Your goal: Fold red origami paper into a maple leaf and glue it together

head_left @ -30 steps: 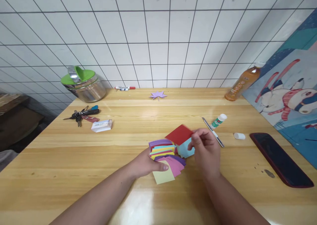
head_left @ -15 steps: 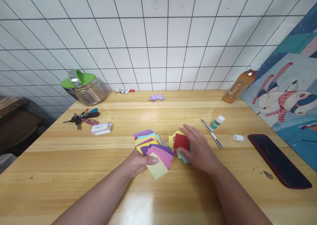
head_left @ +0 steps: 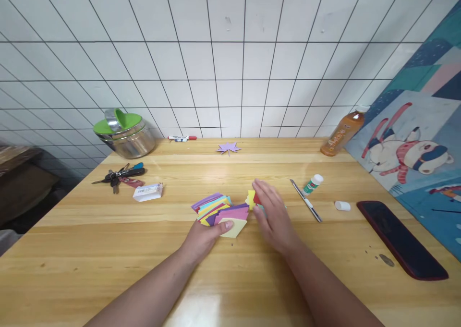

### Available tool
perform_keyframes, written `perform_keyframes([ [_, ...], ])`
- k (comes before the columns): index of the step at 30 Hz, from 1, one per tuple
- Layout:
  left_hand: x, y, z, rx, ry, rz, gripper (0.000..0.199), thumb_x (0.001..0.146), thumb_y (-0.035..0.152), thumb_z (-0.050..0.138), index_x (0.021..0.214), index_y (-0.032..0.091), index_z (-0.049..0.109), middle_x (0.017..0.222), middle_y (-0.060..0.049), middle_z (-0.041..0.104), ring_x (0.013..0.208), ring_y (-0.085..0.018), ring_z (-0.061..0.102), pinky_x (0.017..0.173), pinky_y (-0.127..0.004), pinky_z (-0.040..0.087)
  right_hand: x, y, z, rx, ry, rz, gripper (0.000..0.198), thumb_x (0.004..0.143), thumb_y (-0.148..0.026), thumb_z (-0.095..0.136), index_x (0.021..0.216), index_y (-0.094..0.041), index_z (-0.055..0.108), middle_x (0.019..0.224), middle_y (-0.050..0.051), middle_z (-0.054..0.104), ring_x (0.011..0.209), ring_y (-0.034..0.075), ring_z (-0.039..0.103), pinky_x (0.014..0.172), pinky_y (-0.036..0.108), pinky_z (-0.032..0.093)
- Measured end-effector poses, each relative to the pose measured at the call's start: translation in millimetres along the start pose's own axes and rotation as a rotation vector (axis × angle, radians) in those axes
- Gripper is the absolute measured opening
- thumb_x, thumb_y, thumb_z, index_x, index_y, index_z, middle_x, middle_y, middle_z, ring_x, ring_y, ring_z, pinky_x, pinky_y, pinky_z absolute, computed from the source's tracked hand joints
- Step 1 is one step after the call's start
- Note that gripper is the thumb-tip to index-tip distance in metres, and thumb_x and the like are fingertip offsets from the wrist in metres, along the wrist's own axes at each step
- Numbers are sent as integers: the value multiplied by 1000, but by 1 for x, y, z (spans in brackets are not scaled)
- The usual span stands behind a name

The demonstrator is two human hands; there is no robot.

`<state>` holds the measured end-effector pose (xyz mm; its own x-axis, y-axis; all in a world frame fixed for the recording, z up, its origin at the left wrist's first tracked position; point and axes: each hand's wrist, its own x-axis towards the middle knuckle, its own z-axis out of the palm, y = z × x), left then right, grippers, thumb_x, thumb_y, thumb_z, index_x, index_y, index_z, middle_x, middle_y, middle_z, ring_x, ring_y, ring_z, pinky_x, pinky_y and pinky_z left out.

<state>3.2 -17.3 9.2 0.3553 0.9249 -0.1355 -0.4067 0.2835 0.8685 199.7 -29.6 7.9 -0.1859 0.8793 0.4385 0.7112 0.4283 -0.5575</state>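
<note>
Multicoloured paper slips (head_left: 230, 214), loosely fanned

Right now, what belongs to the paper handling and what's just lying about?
In use:
fanned papers in the left hand
paper pile partly hidden by the right hand

Lying about, seemingly:
pot
keys
small box
marker
paper leaf
knife
glue stick
white cylinder
phone
bottle

The right hand (head_left: 272, 216) lowered the red card (head_left: 256, 199) onto the small pile (head_left: 251, 200) and covered most of it. The left hand (head_left: 202, 238) shifted its fanned cards (head_left: 231, 214) toward the tabletop (head_left: 144, 250)'s left edge.

Nothing legible, bottle label (head_left: 339, 136) blurred, box print (head_left: 144, 191) tiny
</note>
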Motion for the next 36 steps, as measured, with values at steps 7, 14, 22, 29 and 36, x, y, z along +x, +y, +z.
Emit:
perform_keyframes([
  [7,-3,0,-3,263,-63,119,50,69,31,75,114,16,59,118,-13,64,113,-32,56,99,-45,42,-13,-15,15,376,-146,-38,48,93,-30,43,140,-24,35,141,10,43,130,22,39,107,44,33],
  [14,1,3,-6,563,-126,219,64,69,30,74,125,24,43,125,-9,58,114,-25,56,96,-40,44,-12,-4,22,327,-50,-14,40,91,-23,44,132,-25,45,126,10,58,115,21,54,98,42,43],
  [22,9,3,-15,1006,-7,266,52,56,39,81,100,21,60,100,-8,64,95,-27,60,84,-39,46,-9,-3,21,205,-204,46,48,80,-17,60,126,-25,50,114,8,61,106,23,54,92,43,43],
  [29,2,7,-6,713,-14,192,59,64,33,77,115,23,49,105,-7,62,97,-23,62,83,-35,49,-8,-17,17,270,-144,18,33,88,-17,49,120,-21,48,116,8,59,108,21,51,93,39,41],
  [36,-2,3,0,685,-2,166,95,61,26,79,138,31,24,128,-11,49,114,-25,52,86,-34,47,-8,-13,18,278,-180,80,42,80,-14,56,121,-21,47,112,8,59,102,23,52,86,40,44],
])
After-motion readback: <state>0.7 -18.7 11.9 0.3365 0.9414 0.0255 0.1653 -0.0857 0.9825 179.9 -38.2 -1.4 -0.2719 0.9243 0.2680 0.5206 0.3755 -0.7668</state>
